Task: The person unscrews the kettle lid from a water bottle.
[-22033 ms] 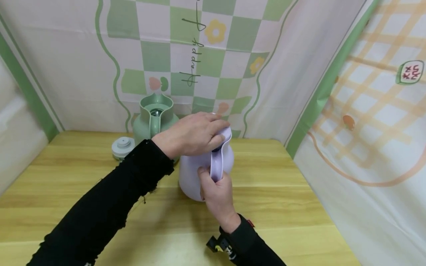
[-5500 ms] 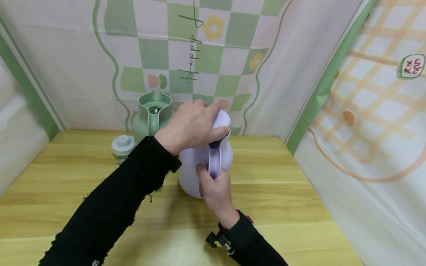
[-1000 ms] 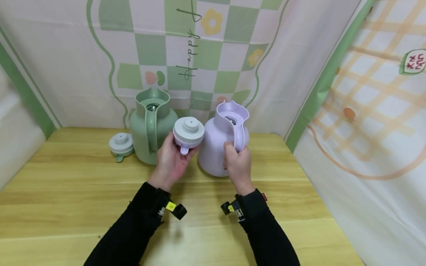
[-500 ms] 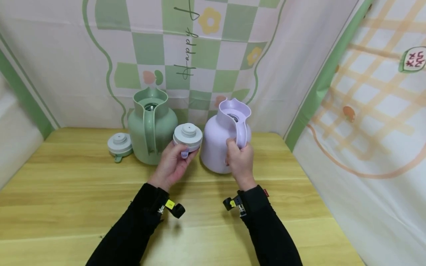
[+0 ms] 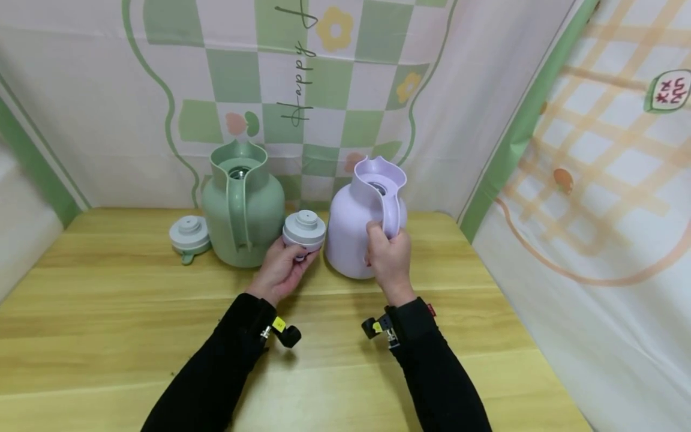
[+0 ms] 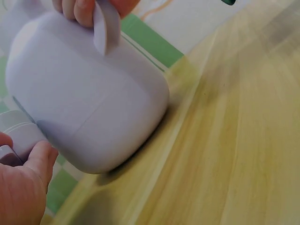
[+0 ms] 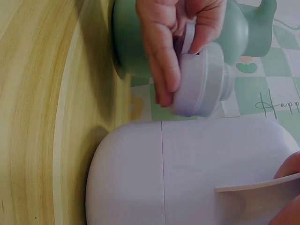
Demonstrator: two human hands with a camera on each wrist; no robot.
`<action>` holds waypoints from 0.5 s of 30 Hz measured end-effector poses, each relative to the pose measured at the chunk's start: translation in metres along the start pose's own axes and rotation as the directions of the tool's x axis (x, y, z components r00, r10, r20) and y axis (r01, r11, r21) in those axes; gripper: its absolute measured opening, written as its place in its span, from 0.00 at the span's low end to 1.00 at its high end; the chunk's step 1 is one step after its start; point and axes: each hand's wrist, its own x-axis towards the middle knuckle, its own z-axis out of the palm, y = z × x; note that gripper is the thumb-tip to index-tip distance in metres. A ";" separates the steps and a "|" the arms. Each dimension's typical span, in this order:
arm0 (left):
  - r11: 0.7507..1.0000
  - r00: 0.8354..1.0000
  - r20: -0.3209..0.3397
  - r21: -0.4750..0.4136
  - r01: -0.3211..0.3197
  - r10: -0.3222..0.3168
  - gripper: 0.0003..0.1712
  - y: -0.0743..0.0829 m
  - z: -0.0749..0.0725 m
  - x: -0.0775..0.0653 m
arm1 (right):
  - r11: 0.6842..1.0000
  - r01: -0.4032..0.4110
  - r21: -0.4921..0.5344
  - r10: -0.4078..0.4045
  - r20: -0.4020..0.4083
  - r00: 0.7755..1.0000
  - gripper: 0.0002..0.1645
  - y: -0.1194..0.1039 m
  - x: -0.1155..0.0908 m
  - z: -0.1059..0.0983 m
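My left hand [image 5: 282, 270] holds the lilac jug's lid [image 5: 304, 230] upside down, its grey stopper facing up, in the space between two vacuum jugs. In the right wrist view the thumb is by the lid's tab [image 7: 186, 38] and the fingers lie under the lid. My right hand [image 5: 390, 261] grips the handle of the lilac vacuum jug [image 5: 351, 231], whose mouth is uncovered. The left wrist view shows this jug's body [image 6: 89, 93] close beside the lid. A green vacuum jug [image 5: 254, 216], also uncovered, stands to the left of my left hand.
Left of the green jug, its lid [image 5: 189, 235] lies upside down on the wooden table [image 5: 324, 384]. A patterned cloth [image 5: 281, 78] hangs right behind the jugs, and more cloth [image 5: 610, 180] hangs along the right side.
Earlier my left hand was on the lid atop the lilac jug. The lid came off and was turned over, and the jug shifted back and right. Over the last second the lid moved lower.
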 end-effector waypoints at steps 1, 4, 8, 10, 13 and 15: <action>1.000 1.000 -0.008 0.005 0.003 -0.003 0.50 -0.001 0.000 0.001 | 1.000 0.001 0.001 -0.001 0.002 1.000 0.25 0.000 0.000 0.000; 1.000 0.999 -0.034 0.004 0.007 -0.007 0.51 -0.004 0.000 0.005 | 1.000 0.000 0.004 0.000 0.003 1.000 0.25 0.000 0.001 -0.001; 1.000 0.997 -0.073 -0.004 0.012 -0.012 0.49 -0.007 0.001 0.010 | 1.000 0.000 0.008 0.000 0.008 1.000 0.25 0.000 0.002 -0.002; 1.000 0.996 -0.089 -0.008 0.016 -0.016 0.47 -0.008 0.001 0.012 | 1.000 -0.003 0.007 0.003 0.011 1.000 0.25 0.000 0.003 -0.003; 1.000 0.992 -0.123 -0.009 0.024 -0.025 0.46 -0.010 0.001 0.016 | 1.000 -0.003 0.005 0.003 0.017 1.000 0.25 0.001 0.004 -0.005; 1.000 0.989 -0.145 -0.009 0.030 -0.031 0.46 -0.012 0.001 0.019 | 1.000 -0.004 0.003 0.004 0.019 1.000 0.25 0.002 0.005 -0.005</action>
